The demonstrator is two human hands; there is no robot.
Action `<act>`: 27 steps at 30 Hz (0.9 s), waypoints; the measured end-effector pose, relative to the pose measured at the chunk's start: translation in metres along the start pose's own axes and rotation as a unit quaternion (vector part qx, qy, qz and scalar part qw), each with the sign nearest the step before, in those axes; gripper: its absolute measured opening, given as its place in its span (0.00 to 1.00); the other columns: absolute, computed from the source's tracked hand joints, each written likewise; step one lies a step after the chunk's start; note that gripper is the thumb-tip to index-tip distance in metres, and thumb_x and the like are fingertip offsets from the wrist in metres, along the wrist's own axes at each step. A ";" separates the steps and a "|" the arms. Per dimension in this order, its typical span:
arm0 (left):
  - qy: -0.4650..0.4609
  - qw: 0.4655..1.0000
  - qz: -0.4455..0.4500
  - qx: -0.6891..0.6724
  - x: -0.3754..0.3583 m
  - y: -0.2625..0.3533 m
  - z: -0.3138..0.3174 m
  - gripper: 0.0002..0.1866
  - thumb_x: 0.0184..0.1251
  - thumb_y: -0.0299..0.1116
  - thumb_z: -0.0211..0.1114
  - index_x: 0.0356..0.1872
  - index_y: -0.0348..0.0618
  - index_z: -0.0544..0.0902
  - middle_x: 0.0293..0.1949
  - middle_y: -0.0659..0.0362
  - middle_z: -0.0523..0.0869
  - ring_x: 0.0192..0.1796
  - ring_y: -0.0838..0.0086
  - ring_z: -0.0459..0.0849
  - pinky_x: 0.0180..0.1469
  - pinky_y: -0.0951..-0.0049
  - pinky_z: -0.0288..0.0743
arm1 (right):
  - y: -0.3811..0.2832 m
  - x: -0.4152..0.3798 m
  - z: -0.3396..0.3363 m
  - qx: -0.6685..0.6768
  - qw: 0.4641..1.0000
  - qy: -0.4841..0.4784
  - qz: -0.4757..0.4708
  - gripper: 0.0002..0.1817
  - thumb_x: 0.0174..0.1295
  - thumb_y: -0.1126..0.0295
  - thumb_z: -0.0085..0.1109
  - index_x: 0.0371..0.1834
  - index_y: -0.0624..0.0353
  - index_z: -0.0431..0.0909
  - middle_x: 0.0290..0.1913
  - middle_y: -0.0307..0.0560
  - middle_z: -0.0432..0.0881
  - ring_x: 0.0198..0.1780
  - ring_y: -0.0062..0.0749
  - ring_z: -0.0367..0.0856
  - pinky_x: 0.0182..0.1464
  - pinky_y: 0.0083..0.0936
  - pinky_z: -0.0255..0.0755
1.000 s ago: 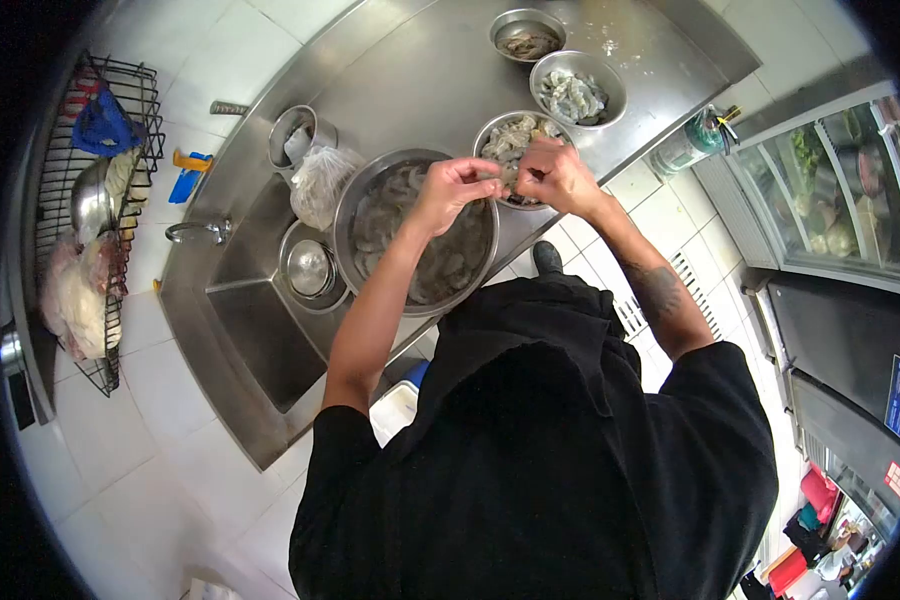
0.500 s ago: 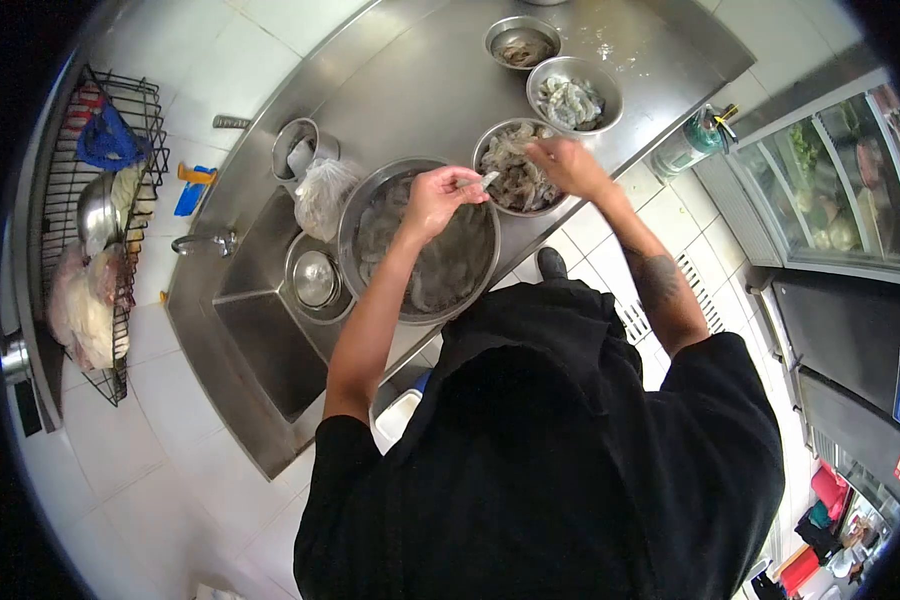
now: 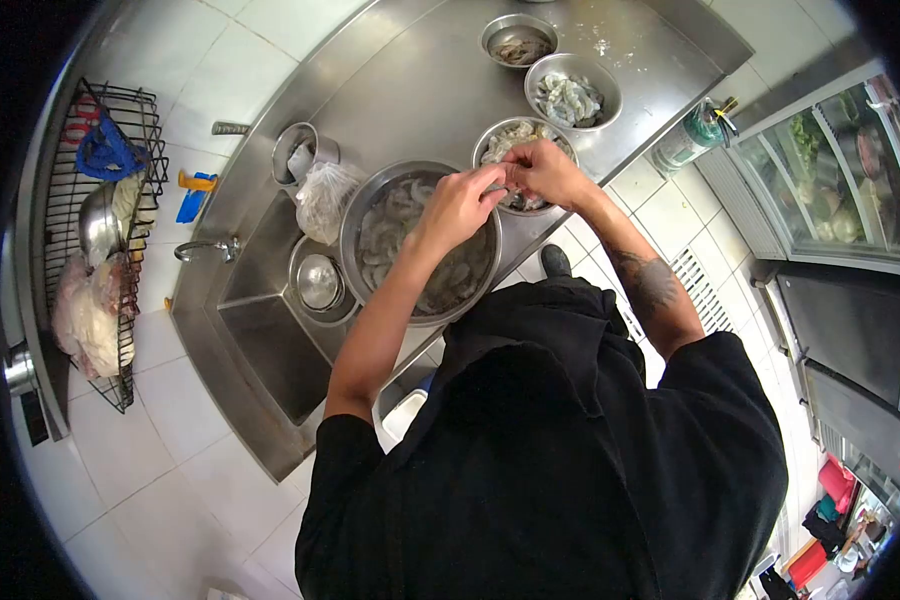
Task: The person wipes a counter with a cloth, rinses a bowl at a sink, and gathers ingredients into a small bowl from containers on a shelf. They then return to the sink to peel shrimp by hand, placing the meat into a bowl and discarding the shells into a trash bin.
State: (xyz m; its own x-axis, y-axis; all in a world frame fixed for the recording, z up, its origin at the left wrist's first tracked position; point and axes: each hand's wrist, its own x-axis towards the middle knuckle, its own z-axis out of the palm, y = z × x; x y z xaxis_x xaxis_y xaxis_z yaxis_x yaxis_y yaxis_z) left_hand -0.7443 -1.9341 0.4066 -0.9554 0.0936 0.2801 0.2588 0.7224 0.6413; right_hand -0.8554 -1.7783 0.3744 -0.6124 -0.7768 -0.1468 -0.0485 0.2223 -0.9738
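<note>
My left hand (image 3: 460,207) pinches a shrimp, mostly hidden by the fingers, over the right rim of the large metal bowl (image 3: 348,262). Many grey shrimp (image 3: 402,212) lie in that bowl. Fingertips of my right hand (image 3: 550,172) meet those of the left and are closed on the same shrimp. Right below them is a smaller metal bowl (image 3: 476,152) heaped with shrimp shells and scraps (image 3: 518,135), partly covered by my right hand. Beyond it, a metal bowl (image 3: 618,100) holds pale shrimp pieces (image 3: 570,100).
A third small bowl (image 3: 486,45) with liquid and dark bits stands farther back. To the left are a plastic bag (image 3: 325,200), a metal pot (image 3: 295,140), a strainer (image 3: 319,282), the sink (image 3: 270,350) and its faucet (image 3: 207,248). A wire rack (image 3: 140,110) hangs on the wall.
My right hand has come left from over the shell bowl to meet my left hand. My left hand has turned and moved slightly right and down, covering the shrimp seen at its fingertips before.
</note>
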 end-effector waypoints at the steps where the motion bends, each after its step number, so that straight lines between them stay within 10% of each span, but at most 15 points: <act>1: 0.000 1.000 -0.002 -0.001 -0.001 -0.001 0.000 0.11 0.57 0.26 0.71 0.38 0.41 0.77 0.28 0.49 0.84 0.29 0.54 0.82 0.31 0.65 0.74 | -0.001 -0.001 0.001 0.000 1.000 -0.001 0.001 0.06 0.61 0.74 0.58 0.32 0.66 0.82 0.22 0.41 0.80 0.19 0.21 0.75 0.22 0.22 0.67; 11: -0.052 0.993 -0.040 -0.095 -0.016 -0.022 0.002 0.08 0.57 0.17 0.64 0.30 0.33 0.72 0.26 0.51 0.76 0.29 0.64 0.81 0.34 0.66 0.75 | 0.012 -0.003 0.006 -0.021 0.999 0.025 0.032 0.07 0.59 0.74 0.56 0.33 0.66 0.83 0.23 0.43 0.82 0.19 0.24 0.78 0.24 0.25 0.72; 13: -0.021 0.990 -0.080 -0.114 -0.017 -0.031 0.005 0.08 0.61 0.19 0.65 0.29 0.35 0.72 0.34 0.55 0.82 0.32 0.78 0.77 0.35 0.76 0.74 | 0.015 -0.003 -0.003 -0.025 0.997 0.067 0.033 0.07 0.61 0.74 0.55 0.34 0.66 0.82 0.23 0.42 0.82 0.18 0.23 0.78 0.23 0.25 0.71; 17: 0.017 0.971 -0.120 -0.207 -0.005 -0.040 0.011 0.07 0.66 0.18 0.61 0.31 0.35 0.72 0.43 0.51 0.86 0.44 0.74 0.86 0.49 0.73 0.81 | 0.017 -0.007 -0.028 -0.025 0.999 0.027 0.013 0.06 0.59 0.76 0.57 0.35 0.65 0.82 0.25 0.41 0.83 0.19 0.23 0.78 0.24 0.25 0.71; 27: 0.145 0.916 -0.171 -0.331 0.030 -0.054 0.073 0.03 0.70 0.19 0.57 0.36 0.36 0.72 0.39 0.51 0.85 0.39 0.71 0.87 0.41 0.71 0.85 | 0.017 -0.014 -0.051 -0.298 0.952 0.069 -0.023 0.05 0.54 0.77 0.60 0.33 0.64 0.81 0.33 0.60 0.83 0.39 0.53 0.84 0.41 0.40 0.75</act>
State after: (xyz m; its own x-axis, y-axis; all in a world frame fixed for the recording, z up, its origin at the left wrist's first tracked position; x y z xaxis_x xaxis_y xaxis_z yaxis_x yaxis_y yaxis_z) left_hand -0.7976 -1.9203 0.3290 -0.9434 -0.3167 0.0986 0.0731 0.0916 0.9931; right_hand -0.8883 -1.7338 0.3689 -0.6953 -0.7175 -0.0421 -0.4910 0.5170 -0.7011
